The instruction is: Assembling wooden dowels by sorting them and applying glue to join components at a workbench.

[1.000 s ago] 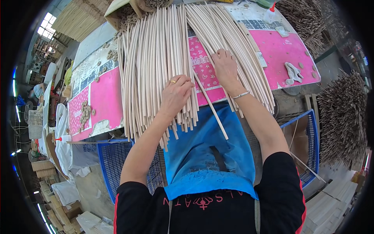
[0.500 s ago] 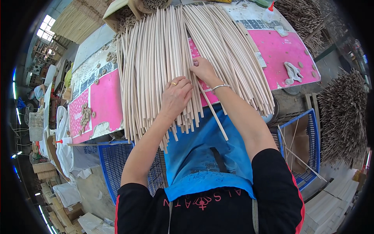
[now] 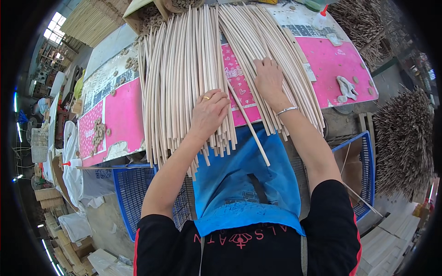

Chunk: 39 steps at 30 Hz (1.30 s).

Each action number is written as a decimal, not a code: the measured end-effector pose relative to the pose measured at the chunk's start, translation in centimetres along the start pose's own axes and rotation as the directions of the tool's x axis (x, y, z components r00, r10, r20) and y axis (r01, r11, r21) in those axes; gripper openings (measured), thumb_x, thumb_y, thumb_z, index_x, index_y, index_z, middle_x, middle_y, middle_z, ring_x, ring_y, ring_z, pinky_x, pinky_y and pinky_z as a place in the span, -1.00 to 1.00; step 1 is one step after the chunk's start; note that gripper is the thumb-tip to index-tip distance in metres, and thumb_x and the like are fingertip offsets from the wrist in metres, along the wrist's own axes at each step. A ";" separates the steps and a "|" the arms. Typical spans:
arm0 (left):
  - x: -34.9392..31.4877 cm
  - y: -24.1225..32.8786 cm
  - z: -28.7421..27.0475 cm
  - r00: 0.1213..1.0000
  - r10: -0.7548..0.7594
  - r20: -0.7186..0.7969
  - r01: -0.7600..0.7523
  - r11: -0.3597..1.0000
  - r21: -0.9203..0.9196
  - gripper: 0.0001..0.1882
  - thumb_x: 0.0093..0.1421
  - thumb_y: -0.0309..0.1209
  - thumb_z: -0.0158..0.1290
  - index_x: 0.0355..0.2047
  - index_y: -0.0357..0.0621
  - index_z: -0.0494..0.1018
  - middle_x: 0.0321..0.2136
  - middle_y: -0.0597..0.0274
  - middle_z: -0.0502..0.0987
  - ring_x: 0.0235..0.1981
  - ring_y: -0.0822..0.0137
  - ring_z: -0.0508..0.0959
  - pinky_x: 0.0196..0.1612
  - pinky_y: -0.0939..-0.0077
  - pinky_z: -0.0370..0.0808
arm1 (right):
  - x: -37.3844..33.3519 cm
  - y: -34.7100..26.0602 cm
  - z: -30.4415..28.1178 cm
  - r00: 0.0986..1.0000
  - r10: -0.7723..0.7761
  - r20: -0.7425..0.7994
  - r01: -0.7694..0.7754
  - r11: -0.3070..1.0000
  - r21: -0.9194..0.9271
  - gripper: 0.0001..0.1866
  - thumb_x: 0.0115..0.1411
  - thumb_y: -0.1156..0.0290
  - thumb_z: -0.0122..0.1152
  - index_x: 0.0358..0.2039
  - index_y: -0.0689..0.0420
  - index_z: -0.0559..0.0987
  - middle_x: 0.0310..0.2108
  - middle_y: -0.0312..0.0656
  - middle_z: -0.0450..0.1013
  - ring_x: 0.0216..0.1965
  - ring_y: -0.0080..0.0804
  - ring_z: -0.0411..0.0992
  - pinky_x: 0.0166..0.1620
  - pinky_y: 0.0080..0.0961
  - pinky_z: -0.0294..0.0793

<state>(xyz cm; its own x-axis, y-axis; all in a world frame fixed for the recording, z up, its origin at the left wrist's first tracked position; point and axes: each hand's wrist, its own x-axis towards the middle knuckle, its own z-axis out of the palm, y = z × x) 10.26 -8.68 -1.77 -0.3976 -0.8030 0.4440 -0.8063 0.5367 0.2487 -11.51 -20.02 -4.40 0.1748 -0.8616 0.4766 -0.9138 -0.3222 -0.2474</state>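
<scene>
Two long rows of pale wooden dowels lie lengthwise across the table, the left pile [image 3: 177,78] and the right pile [image 3: 290,78]. My left hand [image 3: 209,112] is bent over the right edge of the left pile, with its fingers curled onto the dowels. Stretched fingers of my right hand [image 3: 269,80] lie on the inner side of the right pile. Between the piles, one loose dowel [image 3: 248,124] slants toward me, its near end jutting past the table edge over my blue apron [image 3: 246,184].
The table top has pink sheets [image 3: 122,117] and scattered small wooden rings [image 3: 99,133]. A white glove [image 3: 346,89] and a red-tipped bottle [image 3: 320,18] lie right. Blue crates [image 3: 368,161] stand below the table. Stacked sticks [image 3: 405,138] rise at far right.
My right hand has moved right, from the edge of the left pile onto the right pile. The gap between the piles is wider near me. My left hand has stayed put.
</scene>
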 end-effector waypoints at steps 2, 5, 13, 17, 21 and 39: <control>-0.1 -0.1 0.1 1.000 0.008 -0.003 -0.008 1.000 0.014 -0.89 0.23 -0.41 0.14 -0.26 -0.08 0.62 -0.11 0.34 0.60 0.11 0.24 0.52 0.16 0.27 0.42 | -0.2 -0.6 -0.2 0.970 -0.192 -0.147 0.182 0.980 -0.082 -0.69 0.05 0.53 0.24 -0.14 0.13 0.55 -0.16 -0.10 0.49 -0.10 -0.07 0.48 -0.08 -0.09 0.50; -0.3 -0.2 0.1 1.000 -0.012 0.014 0.011 1.000 0.018 -0.87 0.23 -0.38 0.13 -0.26 -0.09 0.61 -0.11 0.33 0.59 0.12 0.25 0.51 0.19 0.25 0.40 | -0.6 -4.1 0.7 0.990 -0.120 -0.075 0.134 0.964 0.229 -0.73 0.11 0.48 0.22 -0.14 0.18 0.61 -0.18 0.00 0.53 -0.10 0.00 0.51 -0.04 -0.06 0.50; -0.3 0.0 0.3 0.999 0.031 0.010 -0.031 0.999 0.019 -0.85 0.23 -0.39 0.11 -0.22 -0.14 0.56 -0.08 0.26 0.57 0.13 0.23 0.51 0.24 0.23 0.39 | 1.5 -5.1 4.5 0.882 0.113 0.457 -0.360 0.789 0.498 -0.60 0.06 0.25 0.25 -0.19 0.28 0.69 -0.20 0.13 0.62 -0.13 0.06 0.60 0.02 -0.13 0.56; -0.5 -0.1 0.0 1.000 0.028 -0.005 -0.028 0.999 0.032 -0.88 0.22 -0.42 0.11 -0.26 -0.17 0.54 -0.10 0.25 0.57 0.13 0.23 0.51 0.22 0.27 0.40 | 3.1 -6.3 4.4 0.795 0.156 0.585 -0.413 0.847 0.335 -0.54 -0.06 0.18 0.35 -0.25 0.30 0.70 -0.26 0.19 0.62 -0.18 0.05 0.61 -0.05 -0.15 0.59; -0.1 0.0 0.2 0.999 0.031 -0.012 -0.030 0.999 0.015 -0.89 0.21 -0.40 0.12 -0.30 -0.16 0.55 -0.10 0.25 0.57 0.13 0.22 0.51 0.22 0.25 0.40 | 3.5 -5.2 5.0 0.777 0.195 0.599 -0.467 0.816 0.341 -0.54 -0.03 0.19 0.31 -0.20 0.27 0.70 -0.27 0.10 0.64 -0.21 -0.01 0.63 -0.05 -0.20 0.59; -0.5 0.0 0.2 1.000 -0.002 0.012 0.002 1.000 -0.009 -0.89 0.22 -0.38 0.11 -0.34 -0.13 0.56 -0.09 0.31 0.56 0.15 0.23 0.49 0.22 0.21 0.39 | -0.1 -3.2 1.8 0.993 0.002 0.118 -0.004 1.000 0.018 -0.62 0.09 0.46 0.30 -0.04 0.09 0.55 -0.07 -0.07 0.50 -0.02 -0.08 0.48 0.03 -0.11 0.43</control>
<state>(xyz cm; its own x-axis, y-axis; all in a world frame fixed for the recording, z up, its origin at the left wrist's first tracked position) 10.40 -8.37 -2.15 -0.4014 -0.8070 0.4332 -0.8030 0.5375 0.2573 -7.91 -19.61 -5.15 0.2149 -0.9025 0.3732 -0.9079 -0.3254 -0.2642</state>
